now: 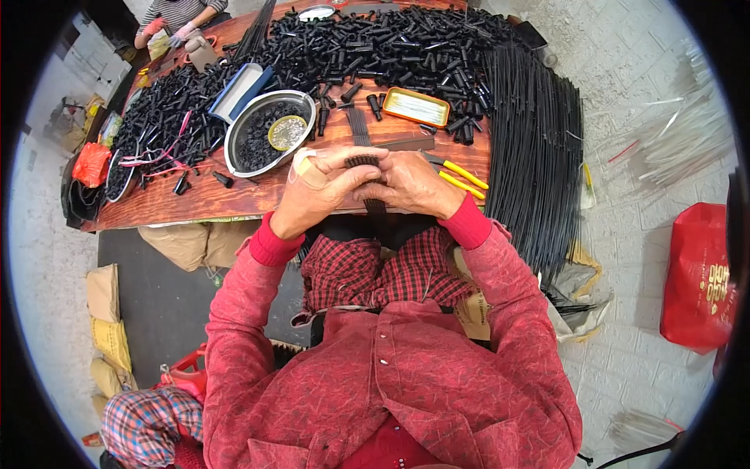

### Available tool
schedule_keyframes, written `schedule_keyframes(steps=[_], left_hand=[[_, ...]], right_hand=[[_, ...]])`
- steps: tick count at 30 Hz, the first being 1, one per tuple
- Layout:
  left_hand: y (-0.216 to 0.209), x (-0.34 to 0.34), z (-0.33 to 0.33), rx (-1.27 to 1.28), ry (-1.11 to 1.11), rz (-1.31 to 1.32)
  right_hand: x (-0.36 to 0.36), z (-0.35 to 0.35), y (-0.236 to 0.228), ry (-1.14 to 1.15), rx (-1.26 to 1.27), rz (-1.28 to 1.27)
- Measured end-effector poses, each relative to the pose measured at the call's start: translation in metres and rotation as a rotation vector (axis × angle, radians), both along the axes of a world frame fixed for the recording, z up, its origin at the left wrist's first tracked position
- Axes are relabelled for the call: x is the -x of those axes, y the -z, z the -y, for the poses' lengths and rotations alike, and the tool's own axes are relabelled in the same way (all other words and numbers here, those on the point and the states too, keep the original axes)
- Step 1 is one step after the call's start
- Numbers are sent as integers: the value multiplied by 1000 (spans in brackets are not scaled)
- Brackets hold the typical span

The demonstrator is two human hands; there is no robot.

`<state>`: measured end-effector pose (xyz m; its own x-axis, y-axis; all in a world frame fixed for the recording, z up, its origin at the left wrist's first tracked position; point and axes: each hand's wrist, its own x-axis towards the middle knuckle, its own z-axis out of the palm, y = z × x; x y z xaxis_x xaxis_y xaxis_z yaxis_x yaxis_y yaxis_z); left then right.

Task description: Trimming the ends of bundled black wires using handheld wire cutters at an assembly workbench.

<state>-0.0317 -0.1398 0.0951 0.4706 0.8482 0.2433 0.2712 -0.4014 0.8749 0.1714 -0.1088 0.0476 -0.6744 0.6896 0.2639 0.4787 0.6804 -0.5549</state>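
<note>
Above the near edge of the table, my left hand (319, 178) and my right hand (416, 181) meet, with fingers and thumbs closed round a flat bundle of thin black rods (376, 206). A row of dark ends (362, 161) shows between the fingertips. A pale bandage (301, 161) wraps part of my left hand. Just beyond the fingers, more thin dark rods lie flat on the wood. Beside my right hand are yellow-handled pliers (462, 180) and a flat dark bar (408, 144).
A metal basin (230, 148) holds small black parts and a round dish of silvery bits (287, 131). A yellow-rimmed tray (416, 106) contains thin pale pins. Black tubular pieces (375, 47) heap across the table (207, 199). Long black rods (539, 156) overhang its right side. A gloved person (183, 17) works far left.
</note>
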Motion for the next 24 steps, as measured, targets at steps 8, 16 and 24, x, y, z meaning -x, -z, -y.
schedule_keyframes(steps=[8,16,24], left_hand=[[11,-4,4,-69,-38,35],[2,-6,3,-63,-60,112],[8,-7,-3,-135,-103,32]], right_hand=[[-3,4,5,3,-10,-11],[-57,-56,18,17,322,11],[-56,-169,79,611,-262,344]])
